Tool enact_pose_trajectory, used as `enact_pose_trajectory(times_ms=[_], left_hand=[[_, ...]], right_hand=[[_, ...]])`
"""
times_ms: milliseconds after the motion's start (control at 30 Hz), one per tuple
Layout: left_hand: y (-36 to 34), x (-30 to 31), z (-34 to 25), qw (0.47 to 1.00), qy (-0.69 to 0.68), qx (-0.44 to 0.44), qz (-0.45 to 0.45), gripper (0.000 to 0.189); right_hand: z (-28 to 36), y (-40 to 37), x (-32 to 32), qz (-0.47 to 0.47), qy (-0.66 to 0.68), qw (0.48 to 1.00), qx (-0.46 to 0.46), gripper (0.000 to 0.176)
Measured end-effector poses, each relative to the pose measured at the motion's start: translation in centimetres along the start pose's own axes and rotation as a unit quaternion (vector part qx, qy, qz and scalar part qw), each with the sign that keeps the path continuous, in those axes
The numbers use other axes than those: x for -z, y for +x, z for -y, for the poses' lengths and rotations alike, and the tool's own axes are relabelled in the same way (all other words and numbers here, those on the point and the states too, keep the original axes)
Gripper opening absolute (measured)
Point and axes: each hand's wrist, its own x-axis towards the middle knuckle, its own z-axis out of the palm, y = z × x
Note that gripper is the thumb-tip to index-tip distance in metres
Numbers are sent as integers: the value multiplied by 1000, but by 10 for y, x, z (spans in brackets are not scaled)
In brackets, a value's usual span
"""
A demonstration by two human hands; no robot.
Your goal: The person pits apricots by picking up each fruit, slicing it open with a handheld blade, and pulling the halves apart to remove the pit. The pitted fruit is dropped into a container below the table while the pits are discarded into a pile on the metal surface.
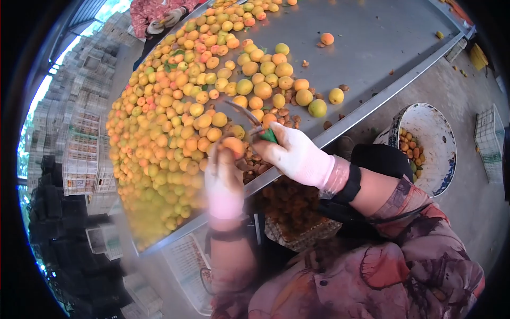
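My left hand, in a whitish glove, is closed with its fingertips round an orange apricot. My right hand, gloved as well, grips green-handled shears; their metal blade points up and left over the fruit, just above the apricot. Both hands meet above the near edge of a metal table. A large heap of apricots, yellow to orange with some greenish ones, spreads over the table's left side. Brown apricot pits lie scattered by my right hand.
A white bucket with apricot pieces inside stands on the floor at right. Below the table edge sits a crate of dark brown matter. Stacked crates line the left. Another gloved person is at the far side.
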Motion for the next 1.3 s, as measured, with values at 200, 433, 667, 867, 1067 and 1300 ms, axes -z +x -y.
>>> enact_pose_trajectory(times_ms=[200, 433, 667, 867, 1067, 1300], left_hand=[[-5, -17, -10, 996, -23, -19, 83, 39], [0, -13, -2, 870, -488, 72, 15, 40], [-8, -7, -10, 942, -315, 109, 49, 33], [-9, -17, -14, 984, 102, -125, 73, 39], [-11, -16, -21, 995, 44, -17, 83, 22], [-5, -7, -12, 994, -85, 65, 24, 30]], right_hand=[[11, 6, 11, 26, 191, 961, -196, 37], [10, 0, 18, 48, 310, 931, -186, 27], [11, -7, 26, 80, 291, 935, -186, 32], [18, -9, 22, 115, 250, 945, -174, 36], [9, -7, 11, 80, 288, 936, -188, 34], [10, -5, 17, 35, 259, 949, -178, 33]])
